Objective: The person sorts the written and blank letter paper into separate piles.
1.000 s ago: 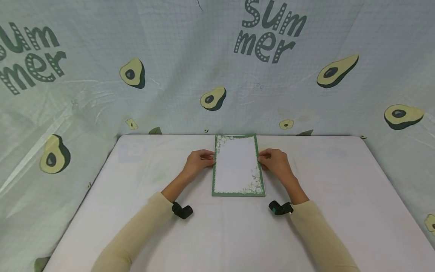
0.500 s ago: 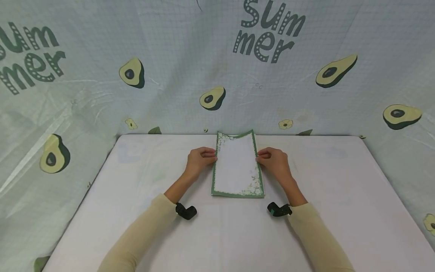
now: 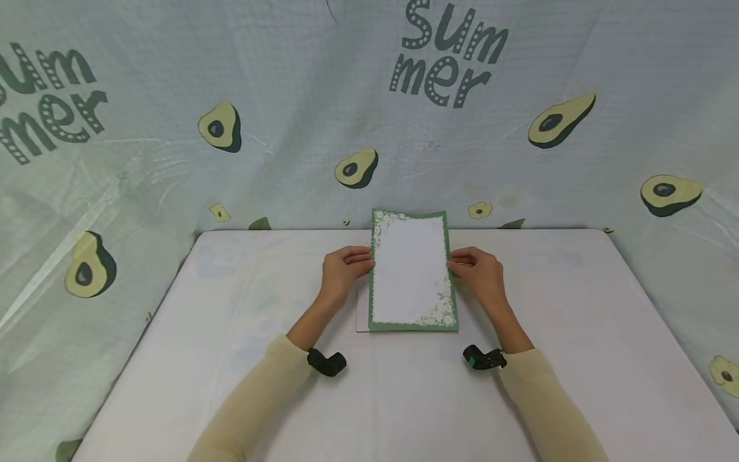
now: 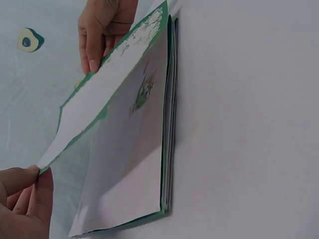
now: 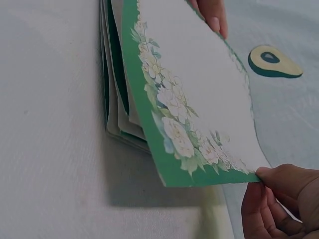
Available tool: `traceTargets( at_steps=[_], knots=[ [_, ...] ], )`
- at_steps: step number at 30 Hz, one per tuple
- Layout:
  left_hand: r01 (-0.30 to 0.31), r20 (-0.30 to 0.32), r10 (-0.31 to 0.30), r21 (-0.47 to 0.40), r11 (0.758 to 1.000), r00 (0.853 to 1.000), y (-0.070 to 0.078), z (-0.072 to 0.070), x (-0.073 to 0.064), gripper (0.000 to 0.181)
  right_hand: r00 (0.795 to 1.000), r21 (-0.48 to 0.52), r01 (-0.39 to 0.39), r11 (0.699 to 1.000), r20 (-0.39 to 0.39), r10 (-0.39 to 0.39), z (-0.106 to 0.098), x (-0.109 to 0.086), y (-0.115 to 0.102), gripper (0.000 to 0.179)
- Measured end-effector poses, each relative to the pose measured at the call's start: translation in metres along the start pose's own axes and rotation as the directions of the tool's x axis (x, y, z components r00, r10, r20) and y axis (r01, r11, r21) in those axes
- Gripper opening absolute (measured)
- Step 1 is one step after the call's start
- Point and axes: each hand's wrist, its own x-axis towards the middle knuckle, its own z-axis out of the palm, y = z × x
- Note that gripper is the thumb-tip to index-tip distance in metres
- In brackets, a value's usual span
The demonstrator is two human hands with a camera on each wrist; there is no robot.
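A sheet of paper [image 3: 411, 269] with a green border and white flowers is held up between both hands. My left hand [image 3: 342, 273] pinches its left edge between thumb and fingers; the left wrist view shows that grip, with the sheet bowed. On the opposite edge, my right hand [image 5: 279, 204] pinches the paper, thumb on top. Beneath lies a stack of sheets [image 4: 129, 169] with green and pale edges, its top one white with a small flower print. From the head view, only a strip of the stack shows left of the raised sheet.
The stack rests on a white-covered table [image 3: 277, 410], near its back edge. Behind rises a pale curtain [image 3: 288, 77] printed with avocados and lettering. Each wrist wears a small black camera [image 3: 328, 362].
The bordered sheet came up off the stack, its top edge bending first. It then shifted slightly right and away with both hands, exposing a pale strip of the stack at left.
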Motion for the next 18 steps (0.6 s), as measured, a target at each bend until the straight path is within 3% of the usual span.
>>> traceTargets(
  at_steps=[8,18],
  knots=[
    [-0.002,-0.013,0.001,-0.041,0.999,1.000,-0.004,0.017,0.000,0.028,1.000,0.026,0.000,1.000,-0.002,0.000,-0.017,-0.004,0.007,0.027],
    [-0.012,-0.014,0.011,-0.079,0.997,1.000,-0.002,0.024,-0.002,0.027,1.000,0.028,0.022,0.999,-0.018,-0.022,-0.023,-0.004,0.007,0.029]
  ],
)
